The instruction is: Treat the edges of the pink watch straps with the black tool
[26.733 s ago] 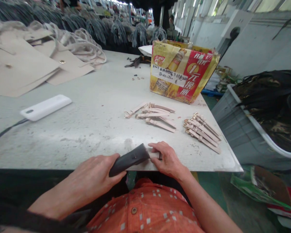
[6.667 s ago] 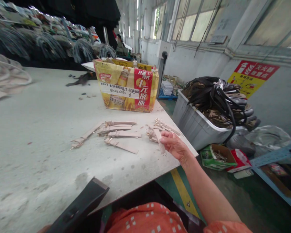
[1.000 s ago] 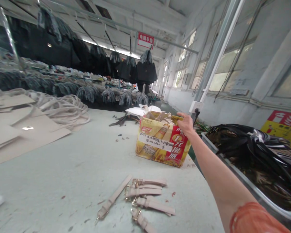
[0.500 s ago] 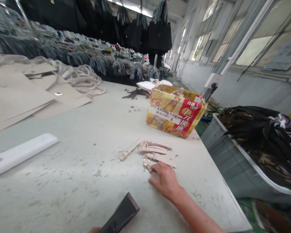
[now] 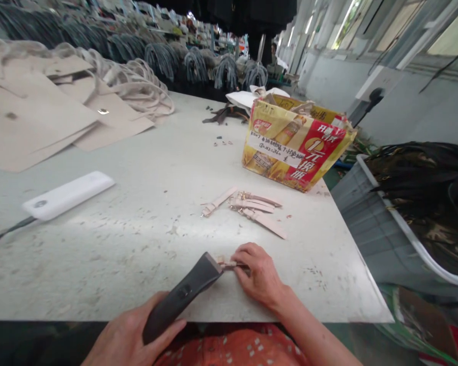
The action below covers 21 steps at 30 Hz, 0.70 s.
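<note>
My left hand [image 5: 137,328] is wrapped round a black hand tool shaped like a hair clipper [image 5: 183,291], its flat wide head pointing up and to the right. Between the thumb and fingers of my right hand [image 5: 258,272] is a short beige buckle strap [image 5: 226,263]. The strap's buckle end sits close by the tool's head; whether they touch I cannot tell. Farther up the table lie several more beige straps with small metal buckles [image 5: 257,206], and one strap [image 5: 218,202] rests at an angle to their left.
A yellow and red carton [image 5: 290,147] stands near the table's right edge. On the left are a white device with a cord [image 5: 68,195] and stacked beige bag panels [image 5: 41,112]. Beside the table is a grey bin [image 5: 416,244] filled with dark straps. Tiny scraps [image 5: 223,143] dot the tabletop [image 5: 156,173].
My right hand has drawn one strap away from the group, towards me. My left hand has come into view, raising the tool to the strap. The view has tilted down.
</note>
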Each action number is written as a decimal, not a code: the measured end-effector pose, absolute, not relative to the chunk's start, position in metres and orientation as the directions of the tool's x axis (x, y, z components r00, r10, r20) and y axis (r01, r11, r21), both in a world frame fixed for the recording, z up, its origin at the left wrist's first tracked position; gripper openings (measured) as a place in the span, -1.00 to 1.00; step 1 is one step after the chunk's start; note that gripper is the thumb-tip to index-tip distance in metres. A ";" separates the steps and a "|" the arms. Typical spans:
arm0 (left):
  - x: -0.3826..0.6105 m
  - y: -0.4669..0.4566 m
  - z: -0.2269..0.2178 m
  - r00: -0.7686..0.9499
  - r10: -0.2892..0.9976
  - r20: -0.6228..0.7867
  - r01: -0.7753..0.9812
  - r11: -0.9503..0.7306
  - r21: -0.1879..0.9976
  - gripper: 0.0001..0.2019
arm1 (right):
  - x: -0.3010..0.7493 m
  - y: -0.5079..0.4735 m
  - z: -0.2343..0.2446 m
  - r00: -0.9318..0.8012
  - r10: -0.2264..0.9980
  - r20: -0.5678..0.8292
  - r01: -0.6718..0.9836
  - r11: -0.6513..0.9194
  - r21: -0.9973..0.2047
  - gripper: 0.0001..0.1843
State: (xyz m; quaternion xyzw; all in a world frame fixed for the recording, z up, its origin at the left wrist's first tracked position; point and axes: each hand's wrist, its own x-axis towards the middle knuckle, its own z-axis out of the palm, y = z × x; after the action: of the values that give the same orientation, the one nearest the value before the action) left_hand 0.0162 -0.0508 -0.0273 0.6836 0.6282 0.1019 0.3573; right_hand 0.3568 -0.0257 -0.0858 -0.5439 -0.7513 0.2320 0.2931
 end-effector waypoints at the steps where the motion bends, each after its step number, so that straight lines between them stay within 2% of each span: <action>1: 0.013 -0.050 -0.027 0.186 0.931 -0.315 0.784 0.053 0.618 -0.55 | 0.354 -0.032 -0.090 -0.238 0.947 0.216 0.660 0.321 -0.679 -0.76; 5: 0.002 -0.052 -0.028 0.195 0.925 -0.325 0.795 0.045 0.604 -0.50 | 0.345 -0.041 -0.102 -0.199 0.929 0.312 0.594 0.368 -0.716 -0.89; 10: 0.001 -0.061 -0.021 0.204 0.922 -0.330 0.831 0.015 0.556 -0.50 | 0.344 -0.038 -0.108 -0.217 0.920 0.326 0.520 0.391 -0.759 -0.84; 15: 0.013 -0.063 -0.006 0.242 0.876 -0.417 0.870 -0.005 0.494 -0.55 | 0.346 -0.038 -0.105 -0.252 0.922 0.295 0.520 0.386 -0.762 -0.86; 18: 0.019 -0.060 -0.002 0.255 0.855 -0.452 0.885 -0.017 0.466 -0.55 | 0.346 -0.038 -0.102 -0.283 0.921 0.268 0.548 0.384 -0.743 -0.84; 21: 0.013 -0.056 -0.005 0.230 0.872 -0.432 0.884 -0.001 0.468 -0.48 | 0.344 -0.039 -0.101 -0.329 0.903 0.277 0.590 0.426 -0.686 -0.71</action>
State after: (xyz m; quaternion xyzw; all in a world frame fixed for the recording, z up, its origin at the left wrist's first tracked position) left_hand 0.0134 -0.0564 -0.0047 0.7075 0.6206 -0.0085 0.3381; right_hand 0.3443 -0.0394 -0.1008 -0.4789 -0.7792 0.2400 0.3255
